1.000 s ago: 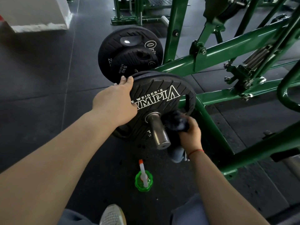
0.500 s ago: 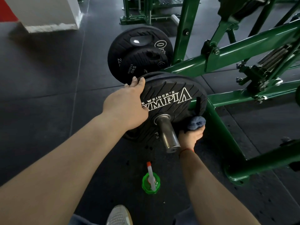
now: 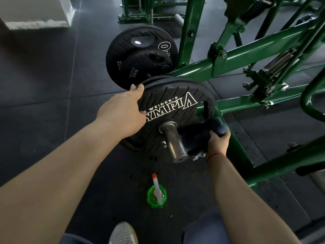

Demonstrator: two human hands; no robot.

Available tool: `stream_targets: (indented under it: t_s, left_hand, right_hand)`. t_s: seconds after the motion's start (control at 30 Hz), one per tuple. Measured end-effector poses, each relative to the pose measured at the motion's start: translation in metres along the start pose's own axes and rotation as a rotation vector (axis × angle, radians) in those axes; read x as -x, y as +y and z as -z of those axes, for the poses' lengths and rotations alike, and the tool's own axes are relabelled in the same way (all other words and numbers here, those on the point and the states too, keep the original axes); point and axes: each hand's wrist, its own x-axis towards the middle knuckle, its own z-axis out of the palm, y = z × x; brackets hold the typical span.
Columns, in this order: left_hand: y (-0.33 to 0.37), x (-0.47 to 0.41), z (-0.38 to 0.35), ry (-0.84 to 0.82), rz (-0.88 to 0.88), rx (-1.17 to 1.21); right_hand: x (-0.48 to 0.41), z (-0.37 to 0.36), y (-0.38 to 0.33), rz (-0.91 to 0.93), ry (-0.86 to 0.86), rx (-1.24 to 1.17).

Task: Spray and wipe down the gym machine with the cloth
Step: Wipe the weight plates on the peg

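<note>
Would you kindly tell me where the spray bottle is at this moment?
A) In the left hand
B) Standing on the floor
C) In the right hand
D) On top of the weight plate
B: the spray bottle stands on the floor, while the left hand rests on the weight plate and the right hand grips the cloth.

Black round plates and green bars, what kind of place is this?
Most likely a gym: black rubber weight plates sit on a knurled steel peg of a green-painted steel machine frame, over dark rubber floor mats.
</note>
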Motion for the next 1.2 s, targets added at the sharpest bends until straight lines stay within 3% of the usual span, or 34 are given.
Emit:
stream_targets:
  t_s: [0.1,0.3,0.4,0.47,0.5,0.53,0.63,0.73,1.03,1.2]
  left_hand:
    - [-0.002,0.001,0.001,0.004,0.004,0.037]
    - [-0.008,0.004,-0.003,-0.041,-0.022,0.084]
    - [-0.014,0.006,-0.003,-0.054,-0.02,0.15]
    - [-0.016,0.007,-0.003,-0.056,-0.018,0.174]
    - [-0.017,0.007,-0.003,-0.059,-0.015,0.185]
    - [-0.018,0.007,-0.002,-0.064,-0.009,0.194]
    - [-0.023,0.007,-0.002,-0.086,0.015,0.238]
    - [-0.025,0.008,-0.001,-0.095,0.043,0.297]
    - [-0.038,0.011,0.0,-0.144,0.129,0.649]
    - [-0.046,0.016,0.017,0.038,0.234,0.746]
  right_hand:
    - [-0.008,-0.003,-0.008,0.087,-0.029,0.014]
    - [0.012,-0.024,0.043,-0.186,-0.04,-0.026]
    - [0.032,-0.043,0.068,-0.317,-0.198,-0.041]
    - [-0.004,-0.067,0.146,-0.386,-0.188,-0.149]
    - [-0.016,-0.068,0.169,-0.382,-0.173,-0.014]
    - [-0.02,-0.078,0.187,-0.456,-0.123,-0.065]
    - [0.022,-0.079,0.168,-0.622,-0.207,-0.229]
    - [0.099,-0.078,0.084,-0.639,-0.325,-0.288]
    - [0.171,-0.109,0.023,-0.783,-0.486,-0.481]
    - [0.191,-0.096,-0.031,-0.499,-0.601,-0.311]
